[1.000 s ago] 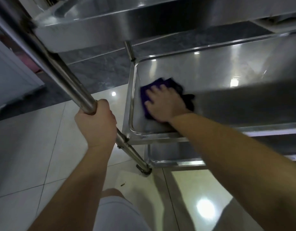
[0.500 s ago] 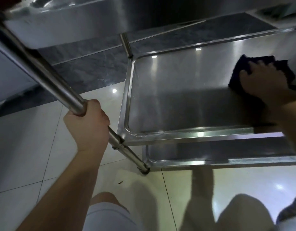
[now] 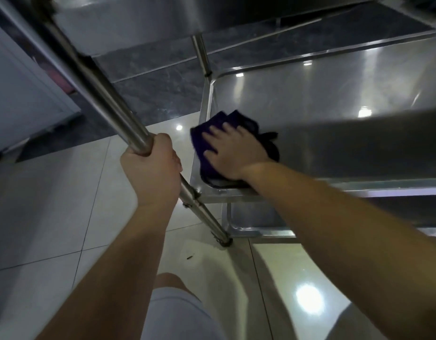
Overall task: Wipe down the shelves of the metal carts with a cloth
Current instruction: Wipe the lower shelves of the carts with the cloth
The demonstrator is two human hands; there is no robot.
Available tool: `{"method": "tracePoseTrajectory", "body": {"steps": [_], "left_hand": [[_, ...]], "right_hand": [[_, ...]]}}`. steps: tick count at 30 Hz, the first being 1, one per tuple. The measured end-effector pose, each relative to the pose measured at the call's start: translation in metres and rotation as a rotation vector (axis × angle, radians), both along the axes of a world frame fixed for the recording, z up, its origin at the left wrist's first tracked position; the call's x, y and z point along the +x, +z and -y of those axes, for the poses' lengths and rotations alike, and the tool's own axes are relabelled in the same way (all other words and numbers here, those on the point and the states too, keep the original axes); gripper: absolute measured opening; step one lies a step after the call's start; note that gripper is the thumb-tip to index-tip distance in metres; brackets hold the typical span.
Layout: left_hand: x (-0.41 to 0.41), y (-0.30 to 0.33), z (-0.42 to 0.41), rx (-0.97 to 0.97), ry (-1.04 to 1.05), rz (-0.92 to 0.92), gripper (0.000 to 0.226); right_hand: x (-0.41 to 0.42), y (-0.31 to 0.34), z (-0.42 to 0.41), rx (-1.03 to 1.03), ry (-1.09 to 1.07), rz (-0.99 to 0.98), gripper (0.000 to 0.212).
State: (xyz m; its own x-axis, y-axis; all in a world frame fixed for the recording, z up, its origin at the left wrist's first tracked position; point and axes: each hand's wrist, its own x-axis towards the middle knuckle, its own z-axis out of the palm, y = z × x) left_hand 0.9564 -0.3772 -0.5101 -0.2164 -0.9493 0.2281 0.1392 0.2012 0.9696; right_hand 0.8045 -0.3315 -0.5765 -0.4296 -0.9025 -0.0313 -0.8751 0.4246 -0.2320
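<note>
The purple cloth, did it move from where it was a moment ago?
Yes. The purple cloth, pressed flat under the right hand, has slid back to the left end of the middle shelf, near the post that the left hand grips.

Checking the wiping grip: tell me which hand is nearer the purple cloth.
Right. The right hand presses flat on the purple cloth on the shelf; the left hand grips the cart post beside it.

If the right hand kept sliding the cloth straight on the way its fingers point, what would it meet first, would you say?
Probably the raised left rim of the shelf: the right hand lies flat on the cloth, fingers aimed up-left, and the cloth already sits close to that edge.
</note>
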Motion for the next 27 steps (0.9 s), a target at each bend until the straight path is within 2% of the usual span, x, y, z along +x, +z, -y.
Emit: {"method": "tracePoseTrajectory", "body": {"steps": [3,6,10,15,18,21,23,24,27], "left_hand": [[0.002,0.001,-0.001,0.000,-0.009,-0.006,0.021],[0.004,-0.001,-0.001,-0.017,-0.007,0.017,0.017],[0.006,-0.002,0.002,-0.025,0.019,0.082,0.012],[0.016,-0.007,0.005,-0.088,0.000,0.245,0.026],[0.025,-0.017,0.003,-0.077,0.004,0.357,0.030],[0.035,-0.032,-0.006,-0.148,0.010,0.564,0.016],[0.045,-0.039,-0.011,-0.186,-0.032,0.757,0.015],[0.051,-0.042,-0.011,-0.183,-0.086,0.907,0.019],[0.066,-0.049,-0.020,-0.229,-0.342,1.544,0.041]], "right_hand": [[0.025,-0.005,-0.026,0.035,0.097,0.085,0.063],[0.016,-0.004,-0.064,0.057,0.064,0.116,0.065],[-0.030,0.000,-0.135,0.106,-0.105,0.079,0.062],[-0.106,0.005,-0.238,0.149,-0.402,0.035,0.064],[-0.125,0.006,-0.264,0.153,-0.480,0.046,0.068],[-0.124,0.005,-0.265,0.135,-0.484,0.039,0.070],[-0.123,0.005,-0.264,0.126,-0.485,0.036,0.070],[-0.123,0.006,-0.264,0.130,-0.485,0.036,0.069],[-0.123,0.006,-0.265,0.142,-0.484,0.023,0.066]]}}
